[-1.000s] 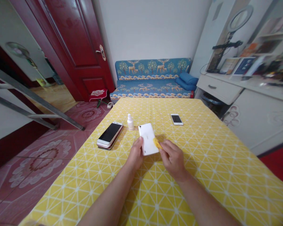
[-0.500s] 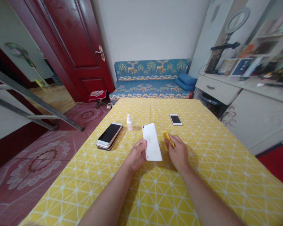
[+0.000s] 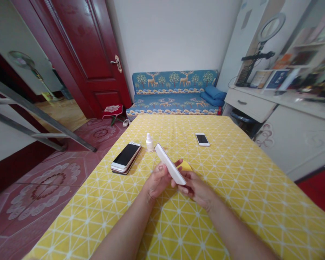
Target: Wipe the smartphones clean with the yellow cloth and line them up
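Observation:
A white smartphone (image 3: 168, 163) is tilted on its edge above the table, its narrow side toward me. My left hand (image 3: 157, 182) is closed round its left side, thumb against the back. At its lower right edge is my right hand (image 3: 197, 189), closed on a yellow cloth (image 3: 186, 166) behind the phone. The hands partly hide the cloth, and the screen side is turned out of sight. A small white bottle (image 3: 149, 143) stands upright beyond my left hand. To its left lies a stack of phones (image 3: 126, 157), the top one white with a dark screen.
A smaller white phone (image 3: 202, 139) lies face up toward the far right of the yellow patterned tablecloth (image 3: 233, 202). Past the table is a blue patterned sofa (image 3: 173, 97). On the right is a white cabinet (image 3: 295, 133); on the left, a metal ladder (image 3: 43, 122).
The phone has turned from back facing me to edge-on. My right hand has moved left with the yellow cloth, from beside the phone to its far side.

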`<state>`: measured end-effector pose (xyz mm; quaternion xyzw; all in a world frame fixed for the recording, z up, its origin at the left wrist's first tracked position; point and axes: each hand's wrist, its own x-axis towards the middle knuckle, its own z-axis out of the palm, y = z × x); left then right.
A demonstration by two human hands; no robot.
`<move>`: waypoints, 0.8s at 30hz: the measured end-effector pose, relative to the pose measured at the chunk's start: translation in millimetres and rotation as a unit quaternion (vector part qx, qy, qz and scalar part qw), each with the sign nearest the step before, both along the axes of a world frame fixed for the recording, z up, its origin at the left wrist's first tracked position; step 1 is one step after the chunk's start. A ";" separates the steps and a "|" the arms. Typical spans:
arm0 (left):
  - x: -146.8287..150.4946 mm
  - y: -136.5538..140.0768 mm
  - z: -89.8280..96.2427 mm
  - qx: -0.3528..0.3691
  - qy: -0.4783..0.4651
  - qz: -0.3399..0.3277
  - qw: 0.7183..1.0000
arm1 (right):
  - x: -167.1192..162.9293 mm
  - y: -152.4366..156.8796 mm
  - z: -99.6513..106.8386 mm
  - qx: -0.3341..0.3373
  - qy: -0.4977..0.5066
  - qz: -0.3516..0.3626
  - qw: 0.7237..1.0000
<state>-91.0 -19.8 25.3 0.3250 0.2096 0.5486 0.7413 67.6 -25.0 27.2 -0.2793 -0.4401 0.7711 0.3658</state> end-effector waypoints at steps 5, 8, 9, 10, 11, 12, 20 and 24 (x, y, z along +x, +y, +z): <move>4.1 5.3 -3.5 0.026 0.000 -0.011 1.000 | -2.0 2.6 -1.0 -0.018 0.012 -0.078 0.997; 7.1 8.7 -6.6 0.035 0.076 -0.015 0.996 | -3.4 6.6 -1.0 -0.025 0.016 -0.145 0.989; 8.0 9.3 -7.9 0.038 0.102 -0.018 0.994 | -1.3 9.4 -0.6 -0.029 0.025 -0.172 0.984; 8.7 9.8 -9.4 0.041 0.125 -0.019 0.991 | 2.8 13.5 -0.2 -0.029 0.037 -0.207 0.977; 9.2 10.1 -10.8 0.041 0.142 -0.018 0.989 | 8.8 18.9 0.4 -0.024 0.048 -0.246 0.968; 9.8 10.3 -12.1 0.038 0.155 -0.014 0.987 | 16.9 26.0 1.0 -0.018 0.053 -0.289 0.956; 13.1 13.6 -16.6 -0.001 0.165 0.016 0.986 | 111.1 116.1 4.8 -0.025 -0.157 -0.595 0.788; 12.9 14.2 -17.2 0.003 0.171 0.013 0.985 | 146.5 146.6 -0.9 -0.029 -0.273 -0.636 0.721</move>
